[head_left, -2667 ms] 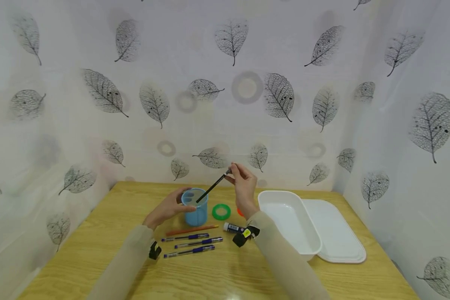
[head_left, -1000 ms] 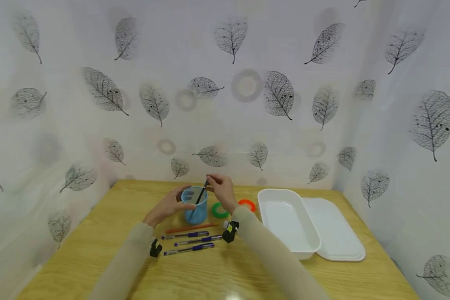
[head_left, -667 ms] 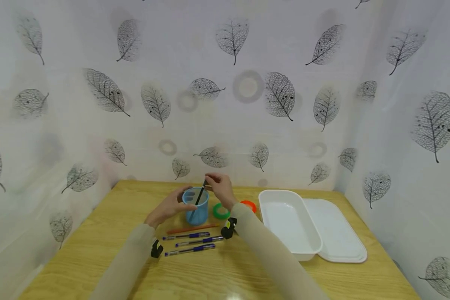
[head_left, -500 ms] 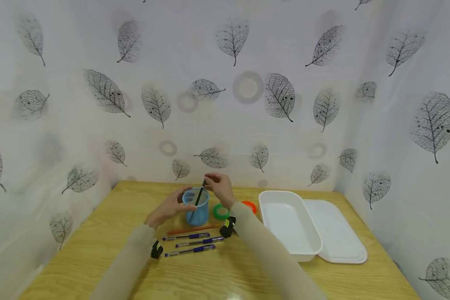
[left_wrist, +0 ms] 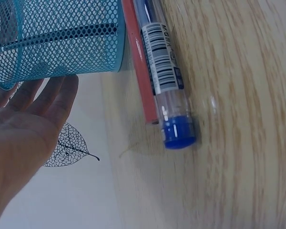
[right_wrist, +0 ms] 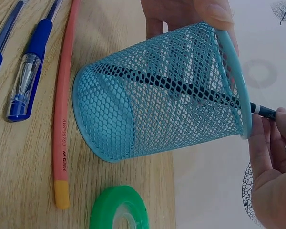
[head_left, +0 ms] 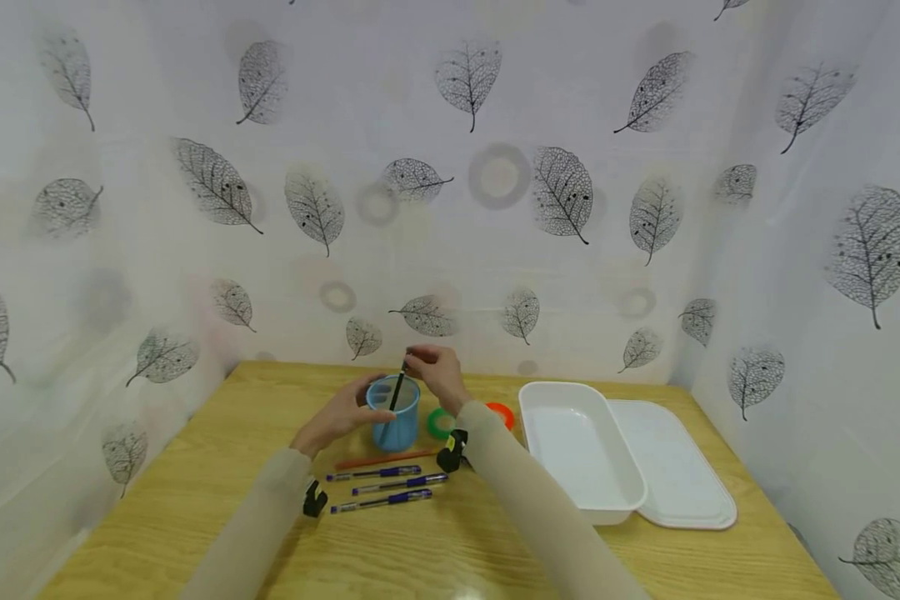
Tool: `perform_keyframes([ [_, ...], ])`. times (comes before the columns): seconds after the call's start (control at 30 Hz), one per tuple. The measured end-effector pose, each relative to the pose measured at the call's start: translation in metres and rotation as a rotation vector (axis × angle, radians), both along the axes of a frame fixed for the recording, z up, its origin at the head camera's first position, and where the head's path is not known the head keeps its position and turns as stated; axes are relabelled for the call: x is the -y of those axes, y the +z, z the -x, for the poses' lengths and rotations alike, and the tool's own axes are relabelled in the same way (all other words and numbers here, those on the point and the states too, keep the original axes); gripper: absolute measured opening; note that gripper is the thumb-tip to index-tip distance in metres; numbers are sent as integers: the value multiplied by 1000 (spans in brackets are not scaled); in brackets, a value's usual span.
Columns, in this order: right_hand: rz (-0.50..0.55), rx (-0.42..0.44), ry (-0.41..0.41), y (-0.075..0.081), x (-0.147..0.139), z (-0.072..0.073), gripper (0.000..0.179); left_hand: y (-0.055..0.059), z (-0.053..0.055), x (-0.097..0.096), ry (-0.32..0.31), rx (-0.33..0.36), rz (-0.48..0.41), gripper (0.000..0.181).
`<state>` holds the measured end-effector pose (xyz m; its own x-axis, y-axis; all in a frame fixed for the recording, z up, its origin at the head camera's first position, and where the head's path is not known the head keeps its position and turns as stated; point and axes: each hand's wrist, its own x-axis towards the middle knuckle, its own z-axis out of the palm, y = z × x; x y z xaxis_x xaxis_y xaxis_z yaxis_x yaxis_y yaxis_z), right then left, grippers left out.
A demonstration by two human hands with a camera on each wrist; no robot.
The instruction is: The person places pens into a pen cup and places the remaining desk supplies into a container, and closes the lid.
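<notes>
Blue mesh cup (right_wrist: pixel 167 114) — round-rimmed, see-through — slim black stick (head_left: pixel 397 392) aslant inside

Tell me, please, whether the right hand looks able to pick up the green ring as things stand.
Probably not just yet: the right hand pinches the black pencil, partly inside the blue mesh cup, so that hand is occupied. The green ring itself seems free, lying beside the cup.

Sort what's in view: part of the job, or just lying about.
In use:
blue mesh cup, held by the left hand
black pencil, partly inside, pinched by the right hand

Apparently just lying about:
pink pencil
three blue pens
green tape roll
orange ring
white tub
white lid
</notes>
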<state>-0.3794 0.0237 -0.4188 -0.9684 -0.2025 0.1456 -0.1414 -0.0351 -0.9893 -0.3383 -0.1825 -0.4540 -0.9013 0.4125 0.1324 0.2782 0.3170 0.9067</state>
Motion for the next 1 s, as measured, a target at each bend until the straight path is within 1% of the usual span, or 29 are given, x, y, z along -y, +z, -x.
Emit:
perform_keyframes([
  [0.13,-18,-6,-2,-1,-1,0,34,-2,2,0,-13,-2,-1,74],
  [0.3,-44,-12,-2,-3,0,0,28,-2,2,0,-29,-9,-8,72],
  [0.57,-23,-3,0,-1,1,0,27,4,0,-3,-27,3,-13,73],
  [0.7,-18,0,10,-1,0,0,27,10,-5,-4,-28,9,-9,73],
  [0.8,-14,3,19,-1,-2,0,27,9,-4,-3,-26,4,2,72],
  [0.9,-13,-2,20,-2,-4,-2,27,3,-1,-1,-20,-11,13,72],
  [1.0,-7,-8,24,-2,-6,-5,28,3,-1,0,-12,-9,22,73],
])
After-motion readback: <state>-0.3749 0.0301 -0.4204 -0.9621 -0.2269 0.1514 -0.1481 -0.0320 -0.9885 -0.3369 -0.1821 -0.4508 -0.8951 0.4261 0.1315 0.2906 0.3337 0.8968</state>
